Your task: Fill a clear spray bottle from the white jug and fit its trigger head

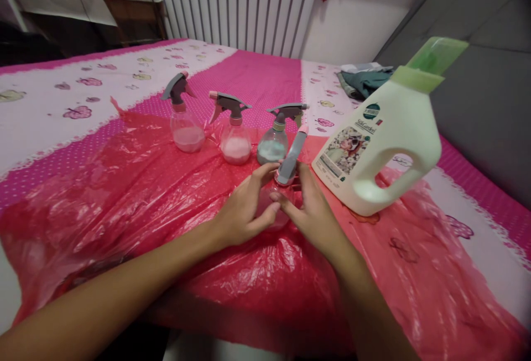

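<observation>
My left hand (243,206) and my right hand (311,212) are both wrapped round a small clear spray bottle (286,170) with a grey trigger head, standing on a red plastic sheet (124,195). The bottle's body is mostly hidden by my fingers. Behind it stand three more spray bottles in a row: a left spray bottle (185,118), a middle spray bottle (233,131) and a right spray bottle (276,137), each holding some pale liquid. Just right of my hands stands a large white detergent jug (381,140) with a green cap.
The red sheet lies over a bed with a pink and white flowered cover (83,90). Folded clothes (363,79) lie at the far end. A grey headboard (485,68) rises on the right, and a white radiator (232,10) lines the back wall.
</observation>
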A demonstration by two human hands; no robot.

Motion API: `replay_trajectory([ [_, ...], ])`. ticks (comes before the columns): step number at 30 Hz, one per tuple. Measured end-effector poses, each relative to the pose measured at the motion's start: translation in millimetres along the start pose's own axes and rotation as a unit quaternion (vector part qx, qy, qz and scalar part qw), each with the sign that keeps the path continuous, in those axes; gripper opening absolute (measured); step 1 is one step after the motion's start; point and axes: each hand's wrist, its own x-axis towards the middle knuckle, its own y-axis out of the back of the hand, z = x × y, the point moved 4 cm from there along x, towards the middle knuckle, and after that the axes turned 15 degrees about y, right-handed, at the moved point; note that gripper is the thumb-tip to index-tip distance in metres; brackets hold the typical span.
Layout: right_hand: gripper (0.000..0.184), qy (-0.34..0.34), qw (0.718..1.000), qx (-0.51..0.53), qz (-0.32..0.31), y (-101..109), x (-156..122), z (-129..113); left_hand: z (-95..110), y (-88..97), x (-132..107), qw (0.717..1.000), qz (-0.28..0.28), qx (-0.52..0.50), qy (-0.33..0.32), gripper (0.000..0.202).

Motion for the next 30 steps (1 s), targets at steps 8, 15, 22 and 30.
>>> replay_trajectory([
  [8, 0.049, -0.006, 1.000, 0.002, 0.012, -1.4, -1.5, 1.8, 1.1, 0.2, 0.9, 0.999, -0.005, 0.033, -0.012, 0.071],
  [15, 0.055, 0.001, 1.000, -0.006, 0.001, -0.7, -0.7, -0.2, -0.9, -2.4, -0.3, 0.999, -0.001, 0.040, -0.009, 0.079],
  [22, 0.051, -0.005, 1.000, -0.002, -0.003, 0.3, 0.6, 0.5, -0.5, -0.4, 1.0, 0.999, 0.000, 0.035, -0.013, 0.076],
  [30, 0.058, -0.004, 1.000, 0.006, 0.001, -1.9, -1.1, -0.3, -1.6, -0.8, -1.0, 0.999, -0.010, 0.039, -0.002, 0.081],
])
